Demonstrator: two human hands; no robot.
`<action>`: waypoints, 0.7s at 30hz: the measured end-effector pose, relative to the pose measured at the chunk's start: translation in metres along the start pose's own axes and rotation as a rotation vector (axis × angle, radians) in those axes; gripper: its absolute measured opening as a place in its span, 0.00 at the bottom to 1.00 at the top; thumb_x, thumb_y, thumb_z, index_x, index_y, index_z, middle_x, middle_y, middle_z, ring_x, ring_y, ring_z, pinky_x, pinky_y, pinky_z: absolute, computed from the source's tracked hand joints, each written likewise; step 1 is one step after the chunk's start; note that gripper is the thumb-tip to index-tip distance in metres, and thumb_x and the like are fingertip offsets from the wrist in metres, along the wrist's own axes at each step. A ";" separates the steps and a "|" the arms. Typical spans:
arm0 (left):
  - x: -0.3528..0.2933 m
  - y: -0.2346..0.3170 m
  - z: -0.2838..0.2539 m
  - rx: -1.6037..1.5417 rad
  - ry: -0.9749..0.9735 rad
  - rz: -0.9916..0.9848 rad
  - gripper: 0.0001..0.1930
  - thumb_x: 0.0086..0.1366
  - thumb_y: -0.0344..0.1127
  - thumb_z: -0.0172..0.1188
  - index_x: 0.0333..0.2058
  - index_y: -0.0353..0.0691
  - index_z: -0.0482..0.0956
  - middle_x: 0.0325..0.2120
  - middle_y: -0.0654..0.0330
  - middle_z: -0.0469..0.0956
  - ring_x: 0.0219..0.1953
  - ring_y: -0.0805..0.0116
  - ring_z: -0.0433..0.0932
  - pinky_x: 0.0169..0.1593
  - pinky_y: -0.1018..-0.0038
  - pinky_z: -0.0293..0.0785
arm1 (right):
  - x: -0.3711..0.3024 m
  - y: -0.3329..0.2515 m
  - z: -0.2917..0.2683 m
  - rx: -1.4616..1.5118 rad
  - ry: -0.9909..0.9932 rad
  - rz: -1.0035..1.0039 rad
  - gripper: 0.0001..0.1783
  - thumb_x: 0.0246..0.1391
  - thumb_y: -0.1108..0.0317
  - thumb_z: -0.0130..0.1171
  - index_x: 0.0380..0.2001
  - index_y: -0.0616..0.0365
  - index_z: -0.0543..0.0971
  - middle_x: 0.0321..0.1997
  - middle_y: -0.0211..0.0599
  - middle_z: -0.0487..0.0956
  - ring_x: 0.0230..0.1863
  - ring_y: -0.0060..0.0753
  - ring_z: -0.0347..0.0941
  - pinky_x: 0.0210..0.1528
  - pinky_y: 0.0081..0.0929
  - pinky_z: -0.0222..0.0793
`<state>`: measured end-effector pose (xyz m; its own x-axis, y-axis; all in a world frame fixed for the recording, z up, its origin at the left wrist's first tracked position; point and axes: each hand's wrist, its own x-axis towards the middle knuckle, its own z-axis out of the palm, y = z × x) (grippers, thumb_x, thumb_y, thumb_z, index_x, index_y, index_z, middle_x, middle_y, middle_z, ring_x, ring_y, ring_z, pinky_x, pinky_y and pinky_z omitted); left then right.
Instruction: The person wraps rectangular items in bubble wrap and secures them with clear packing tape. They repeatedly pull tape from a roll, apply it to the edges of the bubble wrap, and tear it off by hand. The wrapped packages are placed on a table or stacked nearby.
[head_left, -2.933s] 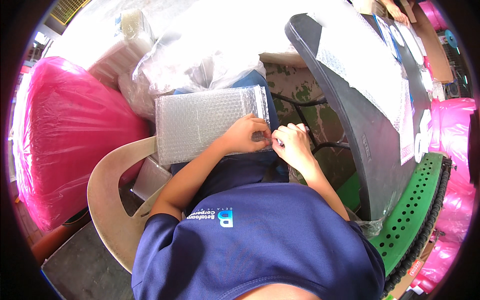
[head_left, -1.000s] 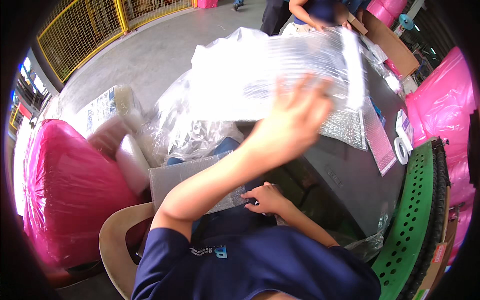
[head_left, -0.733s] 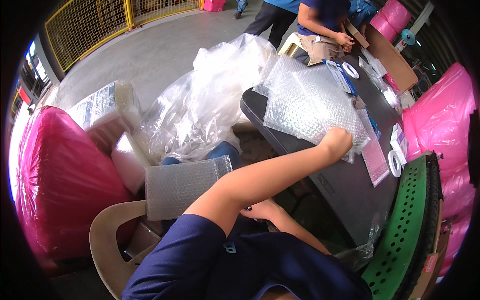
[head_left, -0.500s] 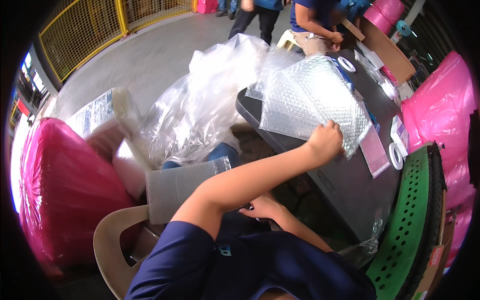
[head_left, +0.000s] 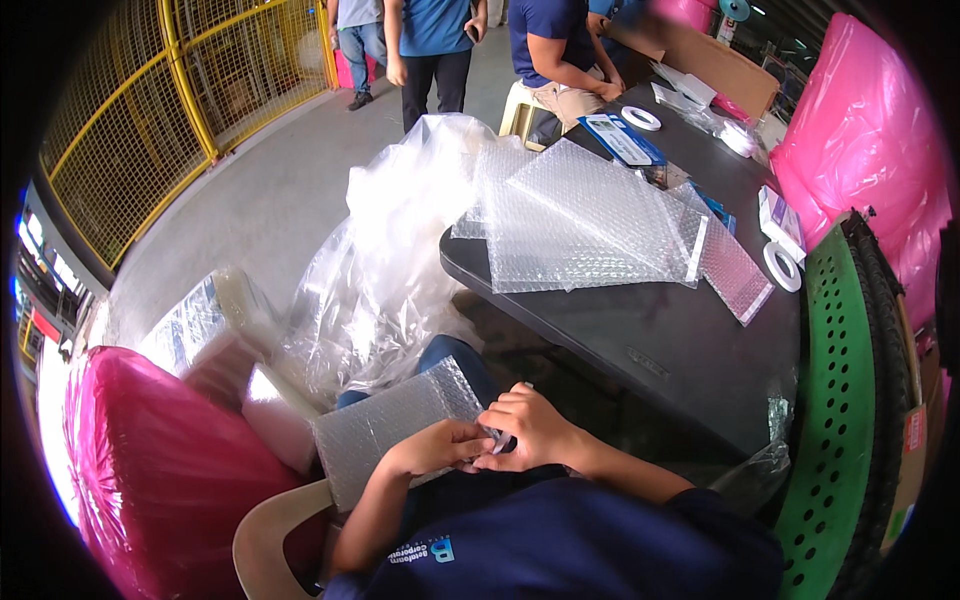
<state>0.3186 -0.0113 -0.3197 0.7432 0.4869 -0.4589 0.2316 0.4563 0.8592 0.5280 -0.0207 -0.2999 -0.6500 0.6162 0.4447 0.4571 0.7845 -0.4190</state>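
My left hand [head_left: 440,447] and my right hand [head_left: 532,428] meet over my lap, fingers pinched together. Between their fingertips is a small pale strip [head_left: 499,443], partly covered, its kind unclear. Just left of them, a clear bubble wrap pouch or sheet [head_left: 385,432] lies across my lap, its right edge close to my fingers. On the dark table [head_left: 640,345] ahead, several bubble wrap sheets [head_left: 590,225] lie overlapped, the top one askew. A pink bubble wrap piece [head_left: 738,272] pokes out at their right.
White tape rolls [head_left: 781,267] and a small box [head_left: 781,222] are at the table's right. A green perforated panel [head_left: 825,370] borders that side. Clear plastic [head_left: 370,250] heaps on the left, near a pink wrapped bundle [head_left: 170,470]. Co-workers [head_left: 555,50] are beyond the table.
My left hand has come back from the bubble wrap sheets on the table to my lap, joining my right hand. The sheets lie flatter. The view has shifted.
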 end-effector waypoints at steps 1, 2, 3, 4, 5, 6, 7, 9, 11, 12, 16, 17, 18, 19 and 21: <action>-0.004 -0.003 -0.002 -0.033 0.012 0.001 0.19 0.66 0.47 0.58 0.38 0.33 0.80 0.29 0.64 0.79 0.30 0.79 0.76 0.33 0.80 0.73 | 0.000 -0.001 0.004 0.043 -0.053 0.009 0.27 0.41 0.44 0.66 0.33 0.57 0.78 0.25 0.34 0.76 0.28 0.37 0.73 0.38 0.31 0.61; -0.006 -0.005 0.000 0.022 0.080 0.028 0.20 0.65 0.48 0.59 0.38 0.32 0.80 0.29 0.63 0.79 0.30 0.77 0.77 0.34 0.80 0.73 | 0.002 -0.005 0.008 0.067 -0.041 0.020 0.29 0.42 0.43 0.65 0.37 0.57 0.77 0.26 0.34 0.77 0.29 0.38 0.73 0.39 0.32 0.60; -0.007 -0.006 0.006 0.068 0.146 0.057 0.20 0.65 0.48 0.59 0.37 0.32 0.80 0.29 0.62 0.79 0.30 0.76 0.77 0.34 0.79 0.74 | 0.003 -0.009 0.012 0.091 -0.038 0.033 0.31 0.43 0.43 0.64 0.41 0.57 0.76 0.27 0.35 0.77 0.30 0.38 0.73 0.41 0.34 0.60; -0.009 -0.009 0.011 0.114 0.212 0.086 0.21 0.64 0.49 0.60 0.37 0.31 0.80 0.29 0.62 0.80 0.30 0.74 0.77 0.34 0.78 0.74 | 0.004 -0.012 0.016 0.115 -0.036 0.045 0.33 0.44 0.42 0.63 0.45 0.57 0.75 0.28 0.35 0.77 0.31 0.39 0.73 0.42 0.35 0.59; -0.004 -0.017 0.005 0.365 0.257 0.099 0.23 0.64 0.49 0.60 0.42 0.31 0.77 0.34 0.58 0.80 0.34 0.71 0.78 0.38 0.74 0.74 | 0.003 -0.012 0.017 0.106 -0.144 0.073 0.41 0.48 0.42 0.59 0.60 0.54 0.65 0.36 0.37 0.76 0.39 0.39 0.72 0.45 0.37 0.57; -0.003 -0.024 0.004 0.357 0.290 0.204 0.23 0.65 0.48 0.58 0.44 0.31 0.76 0.36 0.57 0.79 0.36 0.70 0.77 0.39 0.73 0.74 | 0.003 -0.013 0.015 0.138 -0.190 0.124 0.43 0.49 0.41 0.58 0.62 0.53 0.63 0.38 0.39 0.75 0.42 0.39 0.71 0.46 0.38 0.56; -0.002 -0.029 0.003 0.350 0.324 0.308 0.23 0.66 0.48 0.57 0.46 0.31 0.74 0.37 0.55 0.79 0.37 0.70 0.77 0.40 0.72 0.73 | 0.005 -0.015 0.012 0.170 -0.236 0.174 0.44 0.49 0.40 0.57 0.64 0.52 0.60 0.41 0.41 0.74 0.44 0.39 0.70 0.48 0.40 0.54; 0.001 -0.031 0.012 0.061 0.185 0.454 0.23 0.69 0.44 0.52 0.53 0.31 0.68 0.44 0.52 0.76 0.44 0.66 0.76 0.46 0.71 0.71 | 0.008 -0.019 0.007 0.297 -0.371 0.323 0.45 0.51 0.44 0.55 0.68 0.46 0.53 0.53 0.45 0.67 0.54 0.43 0.62 0.54 0.44 0.49; 0.002 -0.037 0.017 0.069 0.033 0.379 0.20 0.71 0.42 0.49 0.52 0.31 0.68 0.44 0.53 0.76 0.46 0.64 0.75 0.49 0.69 0.70 | 0.007 -0.022 0.022 0.505 -0.153 0.380 0.43 0.50 0.51 0.54 0.68 0.45 0.53 0.57 0.46 0.64 0.58 0.45 0.58 0.59 0.46 0.46; 0.004 -0.040 0.018 0.075 -0.043 0.346 0.19 0.71 0.41 0.47 0.52 0.31 0.68 0.45 0.53 0.75 0.47 0.63 0.75 0.51 0.68 0.70 | 0.011 -0.026 0.021 0.550 -0.126 0.377 0.44 0.48 0.57 0.52 0.69 0.45 0.51 0.62 0.47 0.58 0.62 0.46 0.53 0.62 0.48 0.41; 0.015 -0.038 0.049 -0.060 0.583 0.645 0.13 0.71 0.33 0.43 0.48 0.32 0.70 0.36 0.59 0.73 0.38 0.73 0.72 0.44 0.75 0.69 | 0.034 -0.042 0.000 0.494 -0.184 0.240 0.47 0.44 0.65 0.50 0.70 0.44 0.48 0.70 0.49 0.47 0.71 0.51 0.41 0.67 0.51 0.32; 0.017 -0.030 0.045 -0.091 0.677 0.686 0.12 0.71 0.34 0.43 0.46 0.33 0.70 0.32 0.60 0.72 0.34 0.74 0.71 0.40 0.76 0.68 | 0.035 -0.037 0.003 0.408 -0.216 0.179 0.48 0.44 0.66 0.50 0.70 0.44 0.46 0.71 0.48 0.43 0.73 0.55 0.34 0.68 0.54 0.28; 0.017 -0.023 0.041 -0.119 0.781 0.726 0.12 0.71 0.34 0.43 0.44 0.33 0.71 0.28 0.62 0.71 0.31 0.76 0.69 0.37 0.78 0.66 | 0.042 -0.039 -0.006 0.497 -0.203 0.131 0.47 0.45 0.64 0.51 0.70 0.47 0.47 0.72 0.48 0.43 0.73 0.52 0.35 0.69 0.51 0.29; 0.017 -0.024 0.031 -0.125 0.862 0.766 0.12 0.71 0.35 0.43 0.43 0.33 0.71 0.26 0.63 0.71 0.30 0.76 0.69 0.35 0.78 0.65 | 0.055 -0.046 -0.029 0.582 -0.192 0.081 0.46 0.47 0.62 0.53 0.70 0.50 0.47 0.72 0.47 0.44 0.73 0.49 0.37 0.70 0.47 0.29; 0.012 -0.018 0.015 -0.180 0.975 0.781 0.12 0.72 0.37 0.43 0.40 0.34 0.71 0.23 0.64 0.68 0.27 0.77 0.66 0.32 0.79 0.62 | 0.087 -0.047 -0.089 0.762 -0.167 -0.025 0.46 0.49 0.58 0.55 0.69 0.56 0.49 0.73 0.45 0.45 0.73 0.43 0.39 0.71 0.40 0.30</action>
<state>0.3324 -0.0245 -0.3373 -0.1455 0.9828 0.1140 -0.2046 -0.1426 0.9684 0.5036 0.0023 -0.1713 -0.7653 0.5329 0.3611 -0.0627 0.4965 -0.8658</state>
